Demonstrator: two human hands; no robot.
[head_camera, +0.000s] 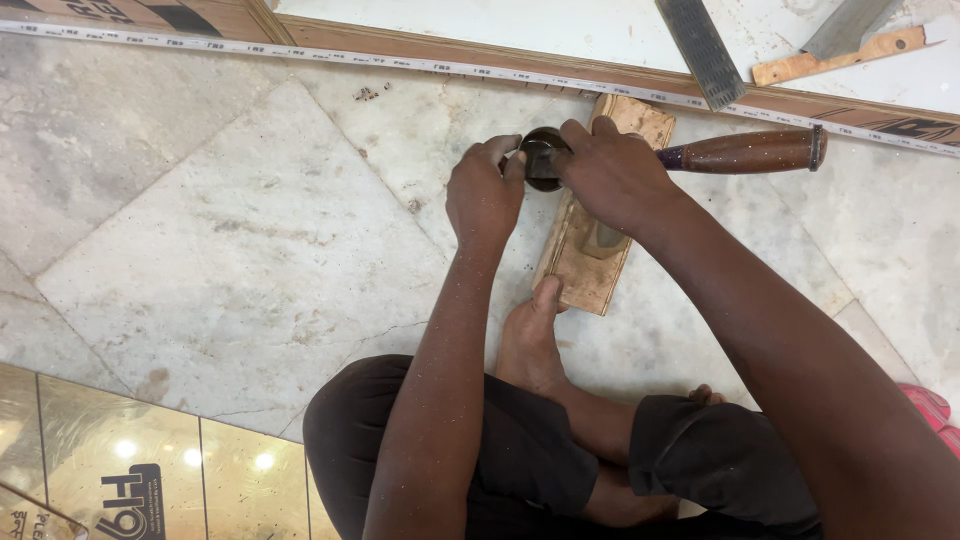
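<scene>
Head view, the only one, looking down at a person seated on a marble floor (230, 250). Landmark for all places: the wooden block (590, 250), a flat, oblong, tan piece lying on the floor, its long axis running away from the person.

Left hand (483, 195): just left of the block's far half. Grip is closed, fingertips pinched onto the left side of a small dark round object (540, 158).

Right hand (615, 175): over the far half of the block. Grip is also closed onto the same dark round object, from its right side. What the object is cannot be told; the fingers hide most of it.

Dark round object: above the far half of the block, held between the two hands. Whether it touches the block cannot be told.

Bare foot (528, 345): at the near end of the block, toes touching its near left corner.

Tool with a dark reddish wooden handle (745, 152): lying on the floor to the right of the block's far end, handle pointing away to the right.

Long wooden strip (420, 55) with a pale printed band along it: just beyond the block's far end, lying crosswise.

Metal blades (700, 45): beyond that strip.
</scene>
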